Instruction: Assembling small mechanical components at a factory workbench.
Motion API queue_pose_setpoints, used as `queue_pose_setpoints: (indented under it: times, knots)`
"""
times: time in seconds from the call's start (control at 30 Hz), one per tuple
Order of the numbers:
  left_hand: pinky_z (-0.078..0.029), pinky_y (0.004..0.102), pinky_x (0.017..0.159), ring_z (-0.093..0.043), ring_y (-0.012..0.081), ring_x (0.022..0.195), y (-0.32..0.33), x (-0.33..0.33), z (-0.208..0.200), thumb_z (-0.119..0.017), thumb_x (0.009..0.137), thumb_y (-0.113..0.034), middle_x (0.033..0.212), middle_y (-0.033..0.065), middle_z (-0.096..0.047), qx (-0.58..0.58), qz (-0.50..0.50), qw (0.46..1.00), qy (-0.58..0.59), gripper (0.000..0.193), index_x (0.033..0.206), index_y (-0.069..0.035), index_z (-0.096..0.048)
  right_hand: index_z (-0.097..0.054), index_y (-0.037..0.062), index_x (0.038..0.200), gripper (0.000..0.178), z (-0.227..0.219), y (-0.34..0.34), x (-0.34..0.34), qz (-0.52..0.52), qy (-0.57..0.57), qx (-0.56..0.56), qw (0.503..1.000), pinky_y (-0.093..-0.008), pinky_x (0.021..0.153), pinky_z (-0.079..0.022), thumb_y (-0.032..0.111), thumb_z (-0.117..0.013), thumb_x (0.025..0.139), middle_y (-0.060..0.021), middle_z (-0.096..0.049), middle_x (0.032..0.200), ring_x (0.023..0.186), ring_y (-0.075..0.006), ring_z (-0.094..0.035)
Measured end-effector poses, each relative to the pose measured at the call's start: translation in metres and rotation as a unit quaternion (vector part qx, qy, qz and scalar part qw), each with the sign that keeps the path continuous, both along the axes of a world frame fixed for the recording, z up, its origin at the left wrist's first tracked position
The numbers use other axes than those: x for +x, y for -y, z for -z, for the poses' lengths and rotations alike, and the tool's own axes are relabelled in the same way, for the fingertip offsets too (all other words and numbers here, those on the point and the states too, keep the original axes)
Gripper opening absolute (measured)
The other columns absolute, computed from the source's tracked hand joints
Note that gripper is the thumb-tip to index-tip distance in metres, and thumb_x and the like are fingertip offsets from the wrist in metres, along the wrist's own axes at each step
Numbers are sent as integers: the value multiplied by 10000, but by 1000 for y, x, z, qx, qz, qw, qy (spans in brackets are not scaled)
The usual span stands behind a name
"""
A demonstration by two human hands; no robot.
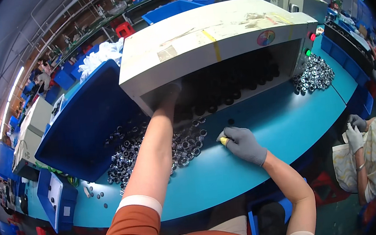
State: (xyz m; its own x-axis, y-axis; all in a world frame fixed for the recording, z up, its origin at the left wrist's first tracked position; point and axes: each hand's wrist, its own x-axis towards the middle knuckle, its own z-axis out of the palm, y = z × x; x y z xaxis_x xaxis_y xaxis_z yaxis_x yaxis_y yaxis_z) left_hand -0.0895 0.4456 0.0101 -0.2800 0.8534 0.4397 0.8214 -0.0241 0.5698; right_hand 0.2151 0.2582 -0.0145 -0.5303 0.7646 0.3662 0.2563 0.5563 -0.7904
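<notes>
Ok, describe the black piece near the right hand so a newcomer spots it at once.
Find the open-fronted white box on the turquoise tabletop. In front of its opening, just beyond the gloved right hand, lies a small round black piece. Unlike the shiny pieces heaped nearby, it lies alone.

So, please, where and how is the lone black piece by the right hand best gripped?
Probably by its outer edge, from above and the near side: the black piece looks round and lies alone on the table, just beyond the right hand.
</notes>
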Motion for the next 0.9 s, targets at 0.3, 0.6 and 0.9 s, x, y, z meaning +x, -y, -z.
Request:
queue_pose_setpoints:
  times: [0.3, 0.6, 0.9]
  knots:
    - [-378, 401, 1134, -447, 310, 1383, 12, -5, 0, -484, 1048, -362, 1501, 154, -490, 29, 9, 1000, 8, 523, 1476, -62, -467, -671, 21, 943, 103, 2, -2, 0, 13, 1, -12, 1000, -356, 665, -487, 111, -623, 929, -140, -641, 816, 733, -274, -631]
    - [-389, 400, 1126, -465, 310, 1369, 4, 5, -7, -483, 1051, -363, 1486, 153, -507, 59, 18, 998, 19, 513, 1468, -63, -478, -682, 26, 950, 121, 3, -1, -2, 21, 3, -10, 1000, -363, 666, -483, 126, -619, 926, -135, -632, 796, 719, -267, -616]
    - [-399, 398, 1118, -482, 309, 1355, 10, 23, -7, -483, 1055, -363, 1472, 152, -524, 90, 38, 995, 26, 504, 1459, -63, -488, -675, 149, 1210, 355, -14, -75, -80, 43, 36, 260, 964, -424, 794, -537, 278, -709, 881, -152, -623, 1034, 941, -316, -648]
